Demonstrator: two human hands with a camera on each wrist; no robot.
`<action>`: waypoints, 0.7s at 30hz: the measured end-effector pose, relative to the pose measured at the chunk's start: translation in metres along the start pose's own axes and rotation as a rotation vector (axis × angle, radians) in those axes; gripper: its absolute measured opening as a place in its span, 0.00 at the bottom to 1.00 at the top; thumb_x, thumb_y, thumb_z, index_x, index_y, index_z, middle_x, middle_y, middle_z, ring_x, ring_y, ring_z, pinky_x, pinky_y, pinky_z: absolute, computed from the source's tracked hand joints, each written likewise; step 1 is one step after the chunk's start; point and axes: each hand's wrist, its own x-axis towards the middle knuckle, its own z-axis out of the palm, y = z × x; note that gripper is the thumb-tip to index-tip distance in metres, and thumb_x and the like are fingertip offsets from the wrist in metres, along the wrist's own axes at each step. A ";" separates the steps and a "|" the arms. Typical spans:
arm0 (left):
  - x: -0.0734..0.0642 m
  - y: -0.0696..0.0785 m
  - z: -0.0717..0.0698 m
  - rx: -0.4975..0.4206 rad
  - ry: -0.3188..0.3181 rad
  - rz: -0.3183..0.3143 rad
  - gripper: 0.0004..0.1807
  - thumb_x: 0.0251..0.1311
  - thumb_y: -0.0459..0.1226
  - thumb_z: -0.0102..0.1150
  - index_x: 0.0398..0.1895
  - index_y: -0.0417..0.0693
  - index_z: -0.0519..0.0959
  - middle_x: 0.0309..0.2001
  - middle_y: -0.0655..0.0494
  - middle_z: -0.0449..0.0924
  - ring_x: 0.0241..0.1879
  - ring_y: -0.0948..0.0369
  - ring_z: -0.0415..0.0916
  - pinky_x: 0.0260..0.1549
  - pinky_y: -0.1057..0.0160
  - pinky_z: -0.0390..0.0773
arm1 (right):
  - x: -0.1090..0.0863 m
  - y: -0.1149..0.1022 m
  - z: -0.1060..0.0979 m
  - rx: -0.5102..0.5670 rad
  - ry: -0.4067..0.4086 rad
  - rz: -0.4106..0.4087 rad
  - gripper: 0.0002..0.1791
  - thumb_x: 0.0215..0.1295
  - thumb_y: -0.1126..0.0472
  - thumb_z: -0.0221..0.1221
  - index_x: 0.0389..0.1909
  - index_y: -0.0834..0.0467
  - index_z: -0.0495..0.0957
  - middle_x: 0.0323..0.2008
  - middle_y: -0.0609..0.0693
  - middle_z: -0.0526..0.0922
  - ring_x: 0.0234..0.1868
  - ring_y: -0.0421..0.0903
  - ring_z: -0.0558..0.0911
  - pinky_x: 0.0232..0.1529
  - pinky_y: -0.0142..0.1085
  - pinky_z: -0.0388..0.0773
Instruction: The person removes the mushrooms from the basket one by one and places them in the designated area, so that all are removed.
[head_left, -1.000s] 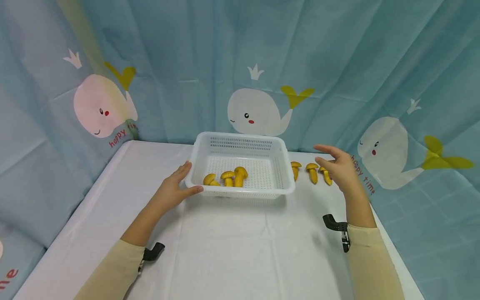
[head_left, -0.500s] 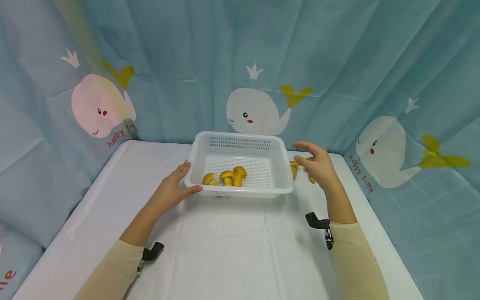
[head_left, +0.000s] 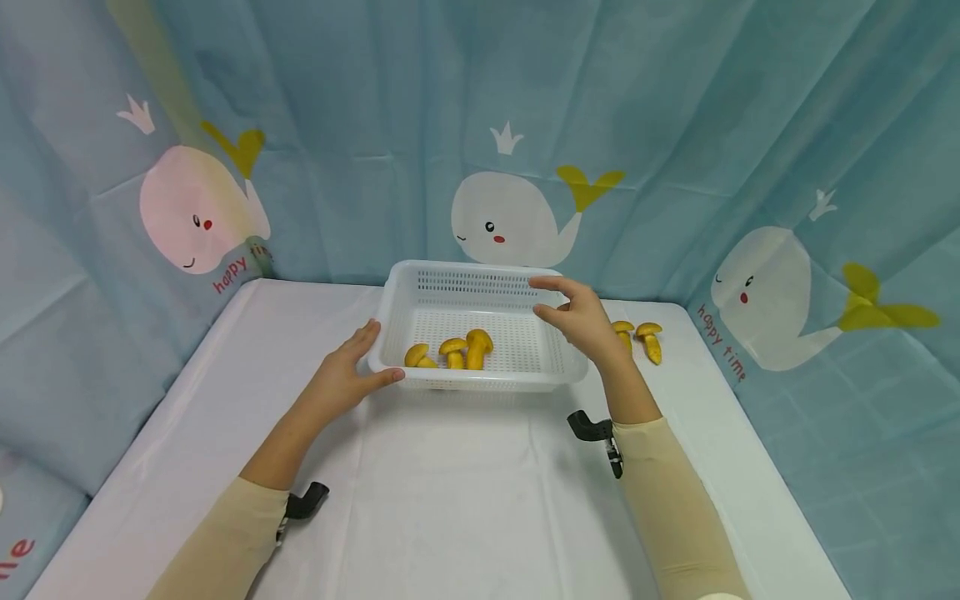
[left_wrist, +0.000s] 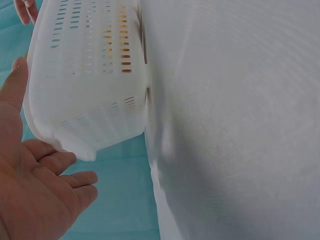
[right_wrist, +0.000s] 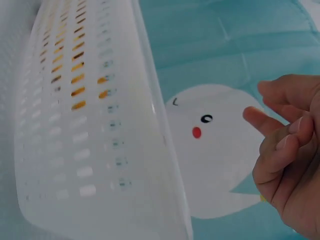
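A white perforated plastic basket point(head_left: 480, 379) stands on the table, with three yellow mushrooms point(head_left: 478, 348) along its near left side. My left hand point(head_left: 341, 379) holds the basket's near left corner, thumb on the front rim and fingers along the left side. In the left wrist view that hand point(left_wrist: 40, 185) spreads around the corner. My right hand point(head_left: 581, 317) hovers over the basket's right end, its thumb and forefinger apart with nothing between them. The right wrist view shows this hand point(right_wrist: 290, 145) empty beyond the basket rim, its other fingers loosely bent.
Two more yellow mushrooms point(head_left: 649, 342) lie on the white tablecloth point(head_left: 465, 492) right of the basket, one partly behind the right hand. A blue curtain point(head_left: 360, 200) with printed whales rises directly behind the table and along both sides.
My right hand has moved left from above the loose mushrooms to over the basket, uncovering the rightmost one and hiding the one closest to the basket. The left hand and basket stay put.
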 end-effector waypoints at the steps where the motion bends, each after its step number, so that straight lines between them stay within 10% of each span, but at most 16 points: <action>1: 0.000 0.000 0.000 -0.002 0.002 0.000 0.63 0.52 0.71 0.64 0.84 0.60 0.44 0.84 0.60 0.39 0.81 0.42 0.42 0.70 0.28 0.54 | 0.003 0.000 0.003 -0.012 -0.004 0.000 0.25 0.70 0.55 0.65 0.67 0.44 0.77 0.67 0.46 0.78 0.18 0.47 0.69 0.16 0.31 0.66; 18: 0.000 -0.002 0.001 -0.019 0.003 -0.002 0.62 0.54 0.68 0.67 0.84 0.62 0.44 0.84 0.58 0.39 0.82 0.44 0.40 0.70 0.28 0.54 | 0.046 0.014 0.051 -0.052 -0.085 0.061 0.26 0.69 0.55 0.67 0.67 0.47 0.77 0.68 0.46 0.76 0.47 0.50 0.82 0.43 0.39 0.86; 21: 0.000 -0.001 0.000 -0.014 0.003 -0.004 0.63 0.53 0.70 0.66 0.84 0.62 0.43 0.84 0.58 0.39 0.82 0.43 0.41 0.70 0.28 0.55 | 0.053 0.020 0.057 -0.059 -0.099 0.062 0.26 0.69 0.54 0.67 0.68 0.48 0.77 0.68 0.46 0.77 0.39 0.47 0.80 0.36 0.37 0.84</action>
